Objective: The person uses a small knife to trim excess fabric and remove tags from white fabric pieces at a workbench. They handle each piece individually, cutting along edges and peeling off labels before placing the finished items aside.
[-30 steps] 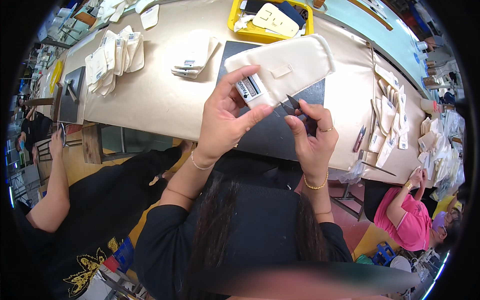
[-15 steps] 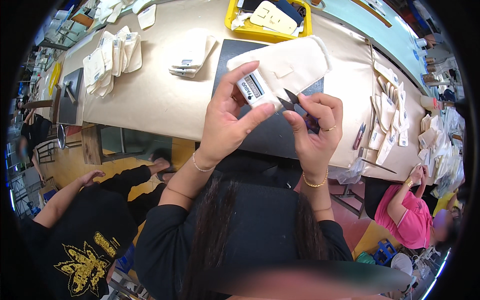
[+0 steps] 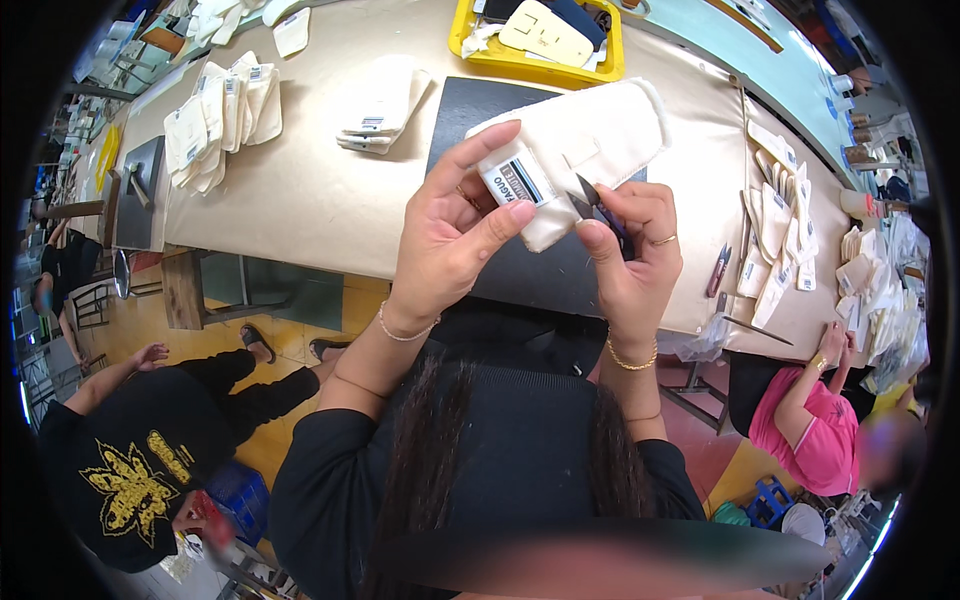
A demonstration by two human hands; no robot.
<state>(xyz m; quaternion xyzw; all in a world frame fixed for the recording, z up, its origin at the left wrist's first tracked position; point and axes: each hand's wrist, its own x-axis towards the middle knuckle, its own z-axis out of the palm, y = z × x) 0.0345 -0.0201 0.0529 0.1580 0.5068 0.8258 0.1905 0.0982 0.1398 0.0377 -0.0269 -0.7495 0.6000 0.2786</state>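
My left hand grips the near end of a cream padded fabric piece, its thumb by a white-and-dark label. The piece is long with rounded corners, a fuzzy far edge and a small stitched outline. In my right hand is a pair of thread snips, pinched between thumb and fingers. Their dark pointed blades lie against the fabric's right edge, beside the label. Whether they touch a thread is too small to tell. Beneath both hands lies a black mat.
Stacks of similar labelled pieces lie at left, centre and right. A yellow tray stands at the back. Another pair of snips rests right of my hands. One person is at left, another in pink at right.
The cream fabric piece has turned slightly and shifted right and down in my left hand. The snips' blades have come closer together. The person at left has moved further left.
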